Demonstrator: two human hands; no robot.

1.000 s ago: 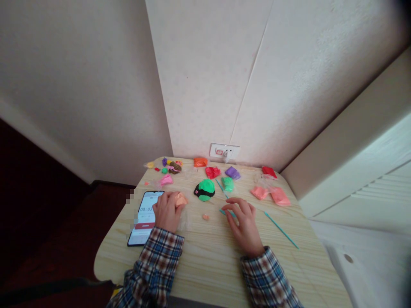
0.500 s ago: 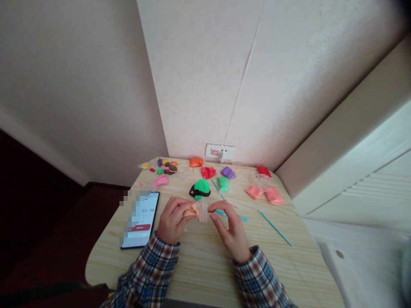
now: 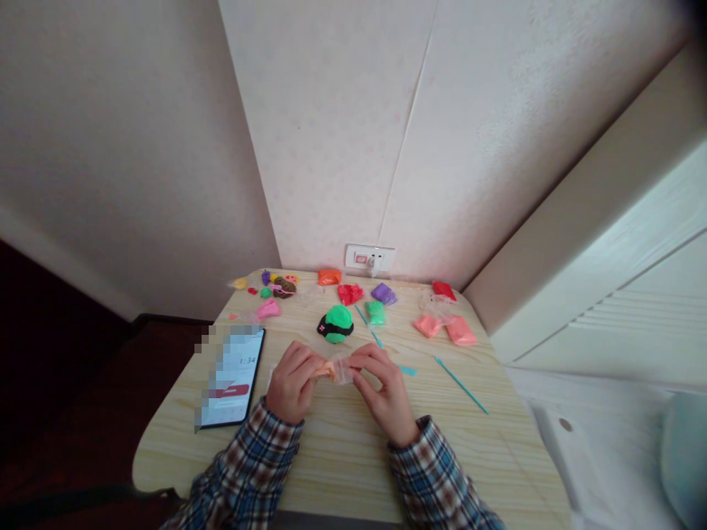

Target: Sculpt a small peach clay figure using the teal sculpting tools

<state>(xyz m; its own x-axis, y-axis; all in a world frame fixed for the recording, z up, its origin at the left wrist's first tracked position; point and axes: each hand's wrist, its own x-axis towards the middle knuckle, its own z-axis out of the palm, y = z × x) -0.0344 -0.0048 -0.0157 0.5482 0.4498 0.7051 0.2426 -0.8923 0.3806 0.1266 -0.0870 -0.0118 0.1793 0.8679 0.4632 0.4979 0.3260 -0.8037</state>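
My left hand (image 3: 292, 383) and my right hand (image 3: 381, 386) meet over the middle of the wooden table (image 3: 353, 456). Both pinch a small clear bag of orange clay (image 3: 333, 369) held between them just above the tabletop. A green and black clay figure (image 3: 336, 324) sits right behind the bag. A thin teal tool (image 3: 460, 386) lies to the right of my right hand. Both sleeves are plaid.
A phone (image 3: 232, 375) with a lit timer lies at the left. Packets of clay in orange (image 3: 329, 277), red (image 3: 350, 293), purple (image 3: 383, 294), green (image 3: 375, 312) and pink (image 3: 446, 327) line the back. Small clay pieces (image 3: 279, 285) sit far left. A wall socket (image 3: 369, 258) is behind.
My left hand lifted the orange clay bag from beside the phone toward the centre. My right hand left the teal tool area and took hold of the bag's other end.
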